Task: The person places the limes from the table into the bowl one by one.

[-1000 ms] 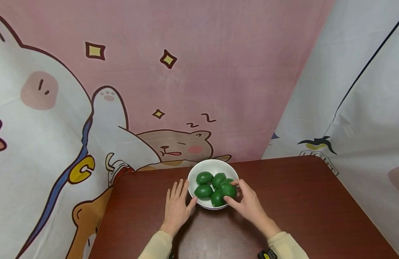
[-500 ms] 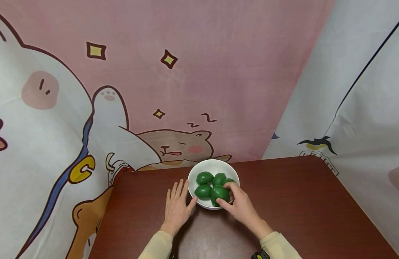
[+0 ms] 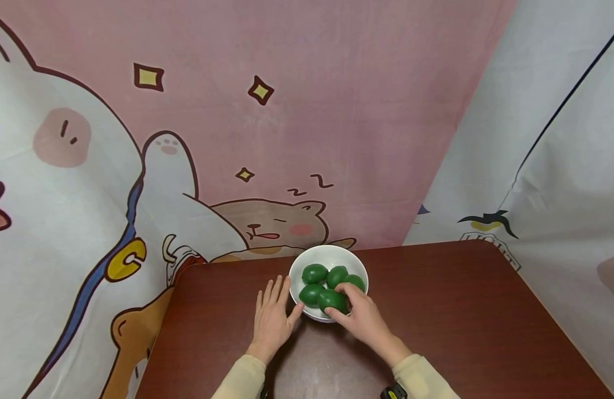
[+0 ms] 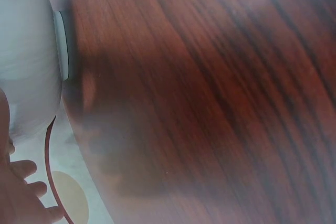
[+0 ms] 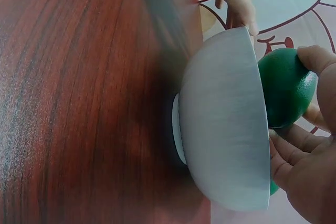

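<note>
A white bowl (image 3: 332, 255) stands on the table with several green limes in it. My right hand (image 3: 365, 320) pinches one lime (image 3: 331, 301) between thumb and fingers over the bowl's near side. In the right wrist view that lime (image 5: 286, 87) sits partly above the rim of the bowl (image 5: 226, 124), thumb on one side and fingers below it. My left hand (image 3: 272, 322) lies at the bowl's left side, fingers straight, thumb at the rim. The left wrist view catches only part of the left hand (image 4: 23, 198) beside the bowl (image 4: 29, 51).
The dark red-brown wooden table (image 3: 461, 310) runs to both sides, with the bowl close to its back edge. Behind it hangs a cloth backdrop (image 3: 367, 138) printed with cartoon animals. A watch-like black device (image 3: 394, 391) is on the right wrist.
My right hand has moved left and slightly nearer with the lime, which now lies lower over the near side of the bowl. The left hand stays in place.
</note>
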`<act>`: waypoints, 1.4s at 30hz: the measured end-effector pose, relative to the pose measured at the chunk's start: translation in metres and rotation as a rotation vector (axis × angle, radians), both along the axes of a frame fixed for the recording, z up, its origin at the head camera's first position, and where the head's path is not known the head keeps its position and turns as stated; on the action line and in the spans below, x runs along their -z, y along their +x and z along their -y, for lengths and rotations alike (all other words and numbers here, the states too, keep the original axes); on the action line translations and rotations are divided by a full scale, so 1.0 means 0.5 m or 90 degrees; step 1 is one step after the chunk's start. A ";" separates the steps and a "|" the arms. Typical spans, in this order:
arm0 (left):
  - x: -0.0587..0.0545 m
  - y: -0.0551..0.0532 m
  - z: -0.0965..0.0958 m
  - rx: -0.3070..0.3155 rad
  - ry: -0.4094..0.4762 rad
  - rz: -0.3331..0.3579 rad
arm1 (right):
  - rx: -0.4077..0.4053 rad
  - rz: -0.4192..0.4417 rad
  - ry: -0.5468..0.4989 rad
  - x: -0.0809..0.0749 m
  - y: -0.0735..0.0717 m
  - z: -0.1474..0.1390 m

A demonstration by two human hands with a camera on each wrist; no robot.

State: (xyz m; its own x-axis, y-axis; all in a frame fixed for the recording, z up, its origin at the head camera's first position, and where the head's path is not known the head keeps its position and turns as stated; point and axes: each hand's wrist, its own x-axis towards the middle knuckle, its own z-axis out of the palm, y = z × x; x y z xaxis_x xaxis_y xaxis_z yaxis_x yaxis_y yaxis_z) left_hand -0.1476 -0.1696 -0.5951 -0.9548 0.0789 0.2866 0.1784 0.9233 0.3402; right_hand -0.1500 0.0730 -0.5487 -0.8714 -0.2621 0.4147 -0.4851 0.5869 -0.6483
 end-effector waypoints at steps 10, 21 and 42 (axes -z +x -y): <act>-0.004 0.001 -0.002 0.000 0.002 0.013 | 0.024 -0.004 0.049 -0.003 -0.001 0.020; -0.004 0.001 -0.003 0.004 0.000 0.005 | 0.013 -0.021 0.084 0.001 -0.005 0.034; -0.001 0.008 0.000 -0.004 0.003 0.008 | -0.020 0.011 0.078 0.005 -0.007 0.047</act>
